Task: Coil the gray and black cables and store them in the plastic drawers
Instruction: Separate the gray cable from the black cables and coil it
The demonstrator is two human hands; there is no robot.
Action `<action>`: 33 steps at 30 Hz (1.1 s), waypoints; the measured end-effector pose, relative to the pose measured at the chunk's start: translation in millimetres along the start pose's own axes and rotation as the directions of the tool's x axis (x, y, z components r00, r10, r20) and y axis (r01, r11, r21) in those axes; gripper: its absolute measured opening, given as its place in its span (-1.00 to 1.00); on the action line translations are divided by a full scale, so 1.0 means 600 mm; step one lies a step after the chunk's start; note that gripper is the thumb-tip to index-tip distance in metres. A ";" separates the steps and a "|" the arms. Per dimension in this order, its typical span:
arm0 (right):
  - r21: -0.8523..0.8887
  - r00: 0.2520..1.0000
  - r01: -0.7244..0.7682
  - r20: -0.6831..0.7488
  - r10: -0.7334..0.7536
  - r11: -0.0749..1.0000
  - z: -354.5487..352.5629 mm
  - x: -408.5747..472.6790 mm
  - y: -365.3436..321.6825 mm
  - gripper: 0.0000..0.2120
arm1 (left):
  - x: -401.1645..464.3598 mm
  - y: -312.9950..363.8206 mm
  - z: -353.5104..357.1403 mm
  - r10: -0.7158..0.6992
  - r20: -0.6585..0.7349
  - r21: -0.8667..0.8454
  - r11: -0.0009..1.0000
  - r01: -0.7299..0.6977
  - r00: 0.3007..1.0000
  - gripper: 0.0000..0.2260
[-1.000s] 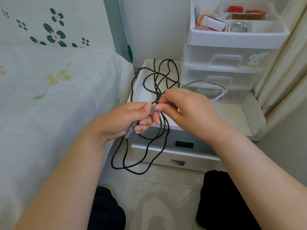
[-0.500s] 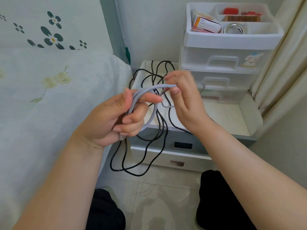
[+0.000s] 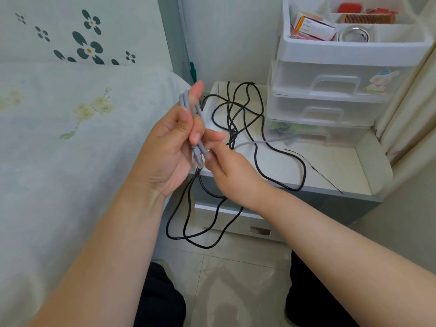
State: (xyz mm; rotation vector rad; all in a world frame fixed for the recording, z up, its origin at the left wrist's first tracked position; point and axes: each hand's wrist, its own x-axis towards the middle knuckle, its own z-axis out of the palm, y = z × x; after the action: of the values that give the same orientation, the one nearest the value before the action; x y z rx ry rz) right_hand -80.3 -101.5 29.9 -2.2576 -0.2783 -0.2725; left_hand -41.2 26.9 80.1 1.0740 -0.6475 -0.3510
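Beside a bed, over a pale tiled floor [image 3: 236, 274], the left hand [image 3: 169, 147] clasps the folded gray cable [image 3: 188, 107] while the right hand [image 3: 226, 166] pinches its lower loops. Keep loops even and feed the slack gently. Beyond, the black cable [image 3: 257, 147] sprawls uncoiled on the nightstand [image 3: 335, 166] before the closed plastic drawers [image 3: 330, 90].

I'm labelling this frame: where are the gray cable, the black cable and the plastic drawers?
gray cable [image 3: 188, 107]: head view, folded strands.
black cable [image 3: 256, 159]: head view, loop on nightstand.
plastic drawers [image 3: 335, 82]: head view, top drawer handle.
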 end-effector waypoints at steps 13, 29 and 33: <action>-0.513 0.983 0.117 0.182 -0.025 0.851 0.020 0.026 0.024 -0.59 | 0.006 -0.034 -0.020 0.088 -0.173 0.544 0.839 0.021 0.981 -0.63; -0.726 0.893 0.296 -0.020 -0.449 0.621 0.044 0.062 0.055 -0.93 | 0.009 -0.060 -0.077 -0.148 -0.357 0.926 0.079 0.370 0.923 -0.71; -0.710 0.819 0.344 -0.094 -0.567 0.614 0.025 0.074 0.037 -0.69 | -0.002 -0.037 -0.082 -0.166 -0.285 0.916 0.242 0.319 0.944 -0.78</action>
State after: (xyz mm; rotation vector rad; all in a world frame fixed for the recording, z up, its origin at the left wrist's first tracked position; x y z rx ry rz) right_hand -30.2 -99.4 17.1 -2.7521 -0.6937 -1.1737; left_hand -9.5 51.9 44.5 2.4265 -0.5406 -0.1038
